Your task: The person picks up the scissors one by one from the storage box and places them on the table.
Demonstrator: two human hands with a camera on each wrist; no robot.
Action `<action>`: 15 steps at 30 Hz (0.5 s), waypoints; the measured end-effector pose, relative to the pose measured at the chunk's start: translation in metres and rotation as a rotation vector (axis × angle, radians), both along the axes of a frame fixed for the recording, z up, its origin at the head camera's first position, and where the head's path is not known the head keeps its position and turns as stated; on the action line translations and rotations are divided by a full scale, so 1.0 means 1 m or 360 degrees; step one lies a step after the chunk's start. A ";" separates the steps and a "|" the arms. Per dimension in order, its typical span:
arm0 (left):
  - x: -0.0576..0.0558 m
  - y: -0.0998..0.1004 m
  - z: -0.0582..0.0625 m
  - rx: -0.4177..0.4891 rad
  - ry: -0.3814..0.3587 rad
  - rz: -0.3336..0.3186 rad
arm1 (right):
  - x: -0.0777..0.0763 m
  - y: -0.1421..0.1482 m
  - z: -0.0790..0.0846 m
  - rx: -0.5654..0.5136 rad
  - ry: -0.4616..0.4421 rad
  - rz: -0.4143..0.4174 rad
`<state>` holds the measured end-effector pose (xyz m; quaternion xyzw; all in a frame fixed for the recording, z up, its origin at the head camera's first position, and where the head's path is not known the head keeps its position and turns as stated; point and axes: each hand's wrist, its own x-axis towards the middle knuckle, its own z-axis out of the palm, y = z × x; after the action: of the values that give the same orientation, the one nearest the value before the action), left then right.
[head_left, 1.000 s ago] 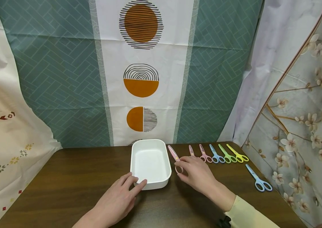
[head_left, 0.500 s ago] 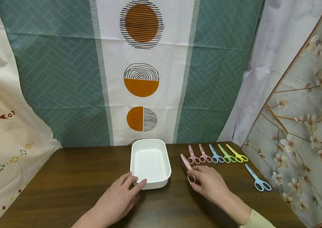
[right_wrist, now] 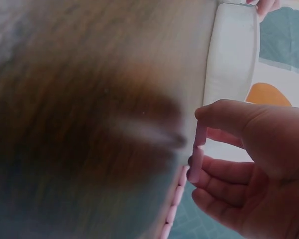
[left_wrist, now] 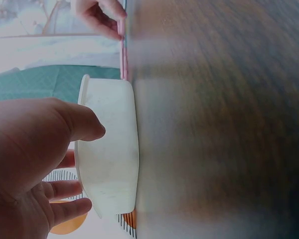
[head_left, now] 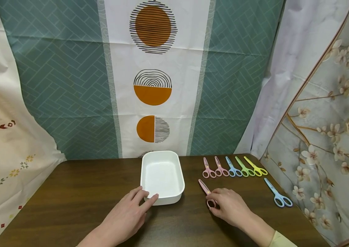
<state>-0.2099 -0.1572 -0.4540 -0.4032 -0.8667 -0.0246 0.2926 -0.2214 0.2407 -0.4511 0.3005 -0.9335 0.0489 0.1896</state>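
A white rectangular tub (head_left: 170, 201) stands at the middle of the table. My left hand (head_left: 126, 216) holds its near left corner; in the left wrist view the thumb lies on the near wall (left_wrist: 112, 154) and the other fingers are around the left side. To the right of the tub, my right hand (head_left: 231, 207) pinches a pair of pink scissors (head_left: 204, 186) by the handles, between thumb and fingers. Their closed blades point away and to the left, low over the table. In the right wrist view the hand covers part of the pink handles (right_wrist: 196, 167).
At the back right lies a row of scissors: two pink pairs (head_left: 209, 174) (head_left: 222, 171), a blue pair (head_left: 235, 172), a green pair (head_left: 247, 172) and a yellow pair (head_left: 259, 171). Light blue scissors (head_left: 282, 200) lie near the right edge. Curtains hang behind the brown table (head_left: 100, 181).
My right hand has moved the pink scissors rightward and nearer, away from the tub's right side, uncovering the pink pairs in the row. The left hand and tub have stayed put.
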 end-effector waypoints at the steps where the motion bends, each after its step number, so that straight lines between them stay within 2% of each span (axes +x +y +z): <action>1: 0.000 0.000 0.000 0.0002 0.0005 -0.0002 | 0.000 0.001 0.000 0.0003 0.0003 0.0005; 15: 0.000 0.001 0.000 -0.0006 -0.0031 0.0004 | 0.006 0.005 -0.006 -0.0003 -0.0077 -0.0070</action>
<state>-0.2099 -0.1566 -0.4537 -0.4024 -0.8701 -0.0266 0.2835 -0.2155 0.2455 -0.4570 0.2784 -0.9441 0.0528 0.1682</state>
